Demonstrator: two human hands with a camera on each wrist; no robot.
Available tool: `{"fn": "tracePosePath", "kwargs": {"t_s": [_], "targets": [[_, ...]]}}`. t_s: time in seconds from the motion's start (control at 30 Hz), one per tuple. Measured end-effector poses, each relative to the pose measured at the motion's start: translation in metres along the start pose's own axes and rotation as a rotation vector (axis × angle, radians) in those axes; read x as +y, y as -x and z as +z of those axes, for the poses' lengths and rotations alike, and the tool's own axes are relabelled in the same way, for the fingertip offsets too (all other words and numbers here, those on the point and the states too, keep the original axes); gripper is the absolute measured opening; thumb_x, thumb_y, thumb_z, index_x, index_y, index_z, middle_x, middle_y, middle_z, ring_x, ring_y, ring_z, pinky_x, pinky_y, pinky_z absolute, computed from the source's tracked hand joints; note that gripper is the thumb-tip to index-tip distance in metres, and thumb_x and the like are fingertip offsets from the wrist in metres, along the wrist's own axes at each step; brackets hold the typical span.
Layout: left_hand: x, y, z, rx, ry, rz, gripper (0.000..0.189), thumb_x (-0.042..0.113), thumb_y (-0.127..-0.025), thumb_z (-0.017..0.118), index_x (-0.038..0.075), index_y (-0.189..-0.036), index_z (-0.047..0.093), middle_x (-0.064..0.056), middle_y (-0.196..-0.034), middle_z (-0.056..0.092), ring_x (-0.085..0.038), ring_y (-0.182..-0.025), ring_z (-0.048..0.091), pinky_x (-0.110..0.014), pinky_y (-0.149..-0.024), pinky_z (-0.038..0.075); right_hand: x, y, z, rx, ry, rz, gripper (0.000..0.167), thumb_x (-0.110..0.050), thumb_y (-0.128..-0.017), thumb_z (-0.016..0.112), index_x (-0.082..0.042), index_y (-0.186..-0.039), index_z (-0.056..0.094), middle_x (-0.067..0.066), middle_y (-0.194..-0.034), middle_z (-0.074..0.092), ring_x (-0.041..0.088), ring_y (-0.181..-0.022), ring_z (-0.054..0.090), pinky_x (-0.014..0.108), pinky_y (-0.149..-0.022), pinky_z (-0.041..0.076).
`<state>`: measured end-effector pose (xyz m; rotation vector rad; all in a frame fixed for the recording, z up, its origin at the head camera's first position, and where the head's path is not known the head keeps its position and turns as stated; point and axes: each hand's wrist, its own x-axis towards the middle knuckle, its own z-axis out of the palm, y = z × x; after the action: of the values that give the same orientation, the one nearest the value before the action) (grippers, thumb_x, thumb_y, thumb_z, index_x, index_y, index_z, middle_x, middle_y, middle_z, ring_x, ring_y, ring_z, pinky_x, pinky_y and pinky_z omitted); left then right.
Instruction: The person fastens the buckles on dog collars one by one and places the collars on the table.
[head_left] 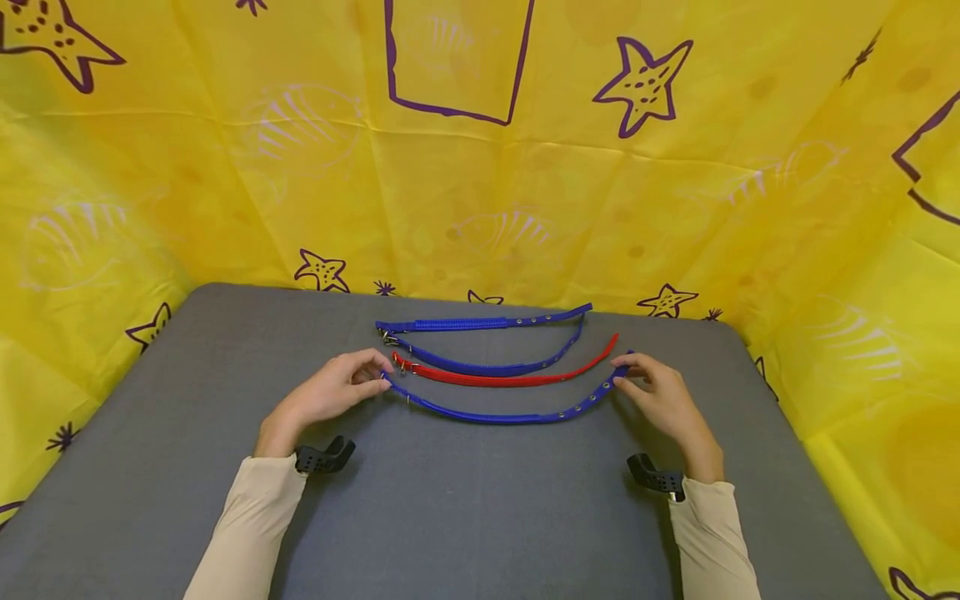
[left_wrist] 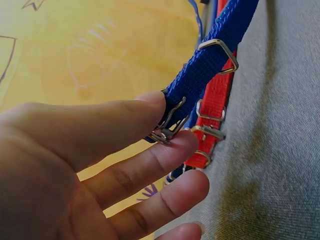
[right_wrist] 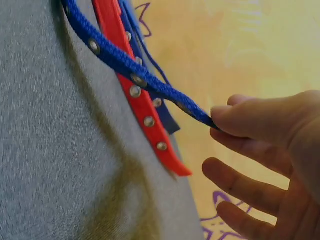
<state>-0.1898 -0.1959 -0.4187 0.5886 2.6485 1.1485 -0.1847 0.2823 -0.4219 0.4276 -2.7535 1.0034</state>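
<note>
A blue collar (head_left: 480, 417) with a metal buckle, a ring and a row of eyelets is stretched between both hands, sagging in the middle. My left hand (head_left: 341, 387) pinches its buckle end between thumb and index finger; the left wrist view shows the buckle (left_wrist: 170, 125) and the D-ring (left_wrist: 220, 55). At the eyelet end, my right hand (head_left: 660, 396) pinches the tip, its other fingers spread below. Just behind lies a red collar (head_left: 502, 381) with its own buckle and eyelets. Two blue bands of another collar (head_left: 461, 324) curve farther back, joined at the right.
The grey table (head_left: 480, 508) bears all the collars near its far edge. Yellow cloth (head_left: 480, 183) with starfish and fish drawings hangs behind and along both sides. Each wrist wears a black bracket (head_left: 326, 456).
</note>
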Motion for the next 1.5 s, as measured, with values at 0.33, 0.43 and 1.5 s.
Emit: {"fn": "tracePosePath", "kwargs": {"t_s": [0.33,0.43,1.5], "targets": [[0.012,0.001,0.0,0.046,0.015,0.011,0.023,0.02,-0.096,0.066,0.006,-0.114,0.066,-0.003,-0.1,0.07,-0.013,-0.087,0.061,-0.027,-0.078,0.05,-0.01,-0.003,0.001,0.052,-0.016,-0.06,0.019,0.005,-0.089,0.068,0.001,-0.108,0.067,0.021,-0.106,0.071,0.04,-0.094,0.07,0.059,-0.089,0.051],[0.015,0.001,-0.001,0.05,0.023,0.008,0.025,0.021,-0.096,0.067,0.005,-0.115,0.066,-0.004,-0.1,0.07,-0.013,-0.087,0.061,-0.027,-0.077,0.051,-0.011,-0.003,0.002,0.065,-0.013,-0.067,0.024,0.006,-0.088,0.069,0.002,-0.111,0.065,0.021,-0.107,0.07,0.039,-0.092,0.071,0.055,-0.084,0.055],[0.039,0.001,0.003,0.126,0.098,0.019,0.029,0.026,-0.092,0.072,0.01,-0.117,0.067,-0.003,-0.096,0.07,-0.016,-0.087,0.062,-0.023,-0.075,0.052,-0.03,-0.004,0.001,-0.013,-0.473,-0.017,0.033,0.006,-0.092,0.064,0.012,-0.122,0.053,0.015,-0.109,0.07,-0.004,-0.091,0.066,0.014,-0.08,0.054]]}}
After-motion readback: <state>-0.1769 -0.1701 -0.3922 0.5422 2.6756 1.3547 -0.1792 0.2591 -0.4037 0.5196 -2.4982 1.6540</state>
